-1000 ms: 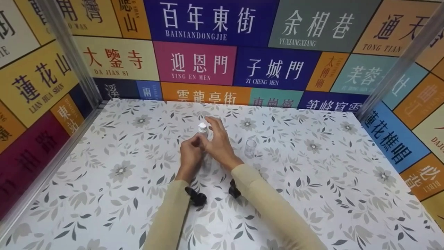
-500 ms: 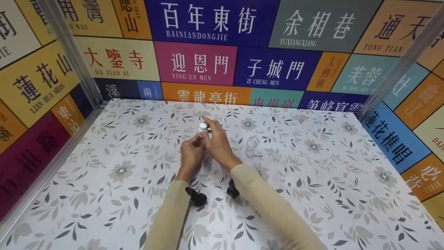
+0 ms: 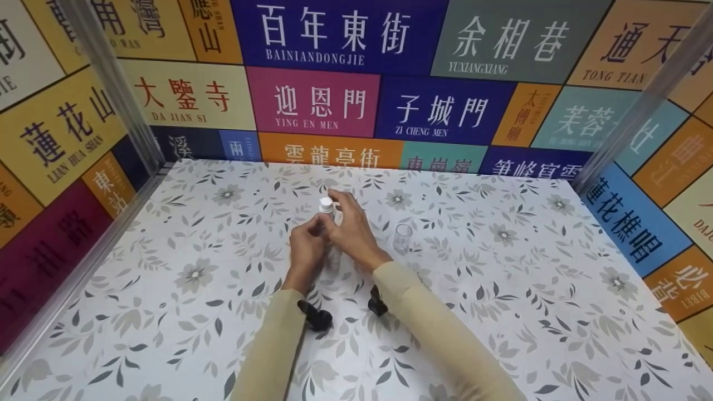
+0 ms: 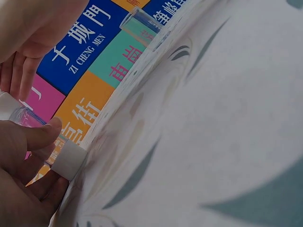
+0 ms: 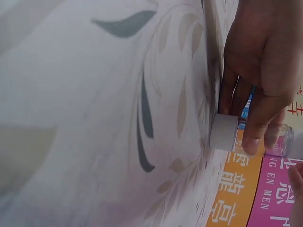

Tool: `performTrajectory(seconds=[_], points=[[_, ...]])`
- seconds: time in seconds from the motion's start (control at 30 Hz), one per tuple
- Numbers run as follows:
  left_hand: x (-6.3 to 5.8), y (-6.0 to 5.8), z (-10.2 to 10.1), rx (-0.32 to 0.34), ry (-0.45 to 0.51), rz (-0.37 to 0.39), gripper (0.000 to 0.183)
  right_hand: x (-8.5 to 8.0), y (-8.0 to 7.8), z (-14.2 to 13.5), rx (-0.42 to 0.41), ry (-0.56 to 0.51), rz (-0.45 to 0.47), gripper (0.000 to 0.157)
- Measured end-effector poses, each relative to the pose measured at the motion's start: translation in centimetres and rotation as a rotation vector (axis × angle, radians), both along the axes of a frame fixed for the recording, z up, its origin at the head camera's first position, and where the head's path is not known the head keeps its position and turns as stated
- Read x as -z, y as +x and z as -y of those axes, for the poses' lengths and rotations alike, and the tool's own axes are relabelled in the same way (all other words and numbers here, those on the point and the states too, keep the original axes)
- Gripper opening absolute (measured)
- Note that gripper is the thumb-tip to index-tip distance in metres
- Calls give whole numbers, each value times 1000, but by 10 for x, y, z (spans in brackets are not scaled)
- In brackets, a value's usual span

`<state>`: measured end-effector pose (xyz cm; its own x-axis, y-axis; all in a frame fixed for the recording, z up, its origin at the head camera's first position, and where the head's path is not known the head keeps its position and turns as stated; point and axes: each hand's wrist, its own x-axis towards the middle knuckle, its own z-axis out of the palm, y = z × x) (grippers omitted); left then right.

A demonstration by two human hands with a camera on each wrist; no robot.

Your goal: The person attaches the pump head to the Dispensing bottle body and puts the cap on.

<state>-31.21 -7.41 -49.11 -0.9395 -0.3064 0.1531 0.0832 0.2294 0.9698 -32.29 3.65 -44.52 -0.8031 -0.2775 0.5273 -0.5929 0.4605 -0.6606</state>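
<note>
A slim clear bottle (image 4: 49, 142) with a white base band (image 4: 68, 161) and a white cap (image 3: 326, 205) stands upright on the table. The left hand (image 3: 306, 250) grips its clear body between thumb and fingers, low near the base. Around the cap are the thumb and fingers of the right hand (image 3: 353, 231), the index finger reaching behind it. The right wrist view shows the bottle (image 5: 277, 139) in the left hand (image 5: 265, 66), with only part of the right hand (image 5: 296, 189) at the edge. Fingers hide much of the bottle's body.
A small clear cup (image 3: 402, 238) stands on the table to the right of the hands. White flower-patterned covering lies over the table (image 3: 195, 273). Panels with coloured lettering (image 3: 315, 100) wall in the back and sides.
The right hand's fingers closed in around the white cap half a second ago and have now shifted slightly back. The left hand and bottle stay in place.
</note>
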Motion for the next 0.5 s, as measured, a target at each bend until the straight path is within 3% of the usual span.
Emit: performTrajectory(seconds=[0.27,0.5], points=[[1,1,1,15,25,1,41,1,-2,-2,-68,-31,13,42],[1,1,1,30,16,-27,41,0,-4,-6,-75,-76,63,42]])
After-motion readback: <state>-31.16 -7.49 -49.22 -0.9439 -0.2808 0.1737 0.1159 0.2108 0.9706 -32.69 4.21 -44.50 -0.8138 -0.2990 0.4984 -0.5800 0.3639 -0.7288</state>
